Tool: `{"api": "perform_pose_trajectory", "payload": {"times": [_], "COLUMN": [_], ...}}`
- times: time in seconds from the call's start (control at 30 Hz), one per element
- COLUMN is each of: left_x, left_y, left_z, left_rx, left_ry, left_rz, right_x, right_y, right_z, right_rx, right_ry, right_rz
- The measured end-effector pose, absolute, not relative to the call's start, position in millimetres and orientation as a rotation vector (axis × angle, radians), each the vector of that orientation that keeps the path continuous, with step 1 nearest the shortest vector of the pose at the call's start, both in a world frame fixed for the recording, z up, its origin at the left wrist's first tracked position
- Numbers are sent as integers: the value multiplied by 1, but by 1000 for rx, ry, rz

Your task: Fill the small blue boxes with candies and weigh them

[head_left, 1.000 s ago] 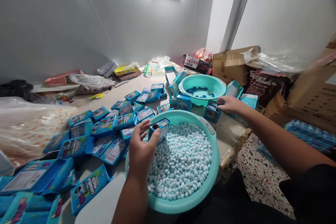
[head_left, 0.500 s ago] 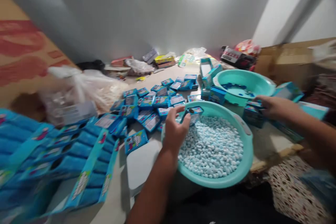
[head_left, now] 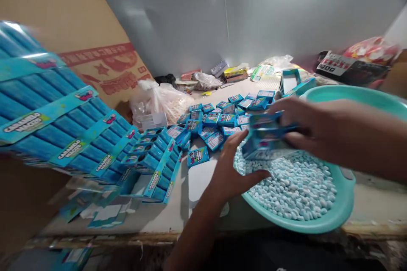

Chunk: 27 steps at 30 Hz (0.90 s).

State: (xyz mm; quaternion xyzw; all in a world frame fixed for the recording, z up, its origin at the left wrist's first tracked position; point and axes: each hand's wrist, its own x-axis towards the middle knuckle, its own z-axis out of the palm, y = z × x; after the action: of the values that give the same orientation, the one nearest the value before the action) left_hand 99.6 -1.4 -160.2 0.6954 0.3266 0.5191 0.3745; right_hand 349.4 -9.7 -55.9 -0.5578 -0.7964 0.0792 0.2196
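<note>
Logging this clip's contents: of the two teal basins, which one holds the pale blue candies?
The near basin, under both hands: its bowl is heaped with pale blue candies. The far basin shows only its rim behind the right hand.
</note>
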Motion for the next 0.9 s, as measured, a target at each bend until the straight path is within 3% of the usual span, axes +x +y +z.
{"api": "perform_pose_trajectory", "payload": {"times": [0.07,0.23,0.43,0.5,0.77,0.9], "left_x": [72,5,-46,-62,-79,-66], "left_y": [-15,-46,-70,-76,-89,-79], "left_z": [-168,-194,-211,-221,-274,-288], "left_rx": [1707,1390,1222,1189,1144,1049], "left_ry": [1128,1591,1785,1840,2033,1944], "left_rz": [1476,1618,1641,1699,1611,1742], "right_x": [289,187,151,149,150,156], "right_y": [10,41,76,82,68,58], "right_z": [-53,-68,-102,-111,-135,-129], "right_rx": [-1436,-961,-1065,-1121,-1005,-925], "right_ry": [-2489,-2646,-2456,-2414,-3049,-3142], "right_rz": [126,389,1164,1264,591,332]}}
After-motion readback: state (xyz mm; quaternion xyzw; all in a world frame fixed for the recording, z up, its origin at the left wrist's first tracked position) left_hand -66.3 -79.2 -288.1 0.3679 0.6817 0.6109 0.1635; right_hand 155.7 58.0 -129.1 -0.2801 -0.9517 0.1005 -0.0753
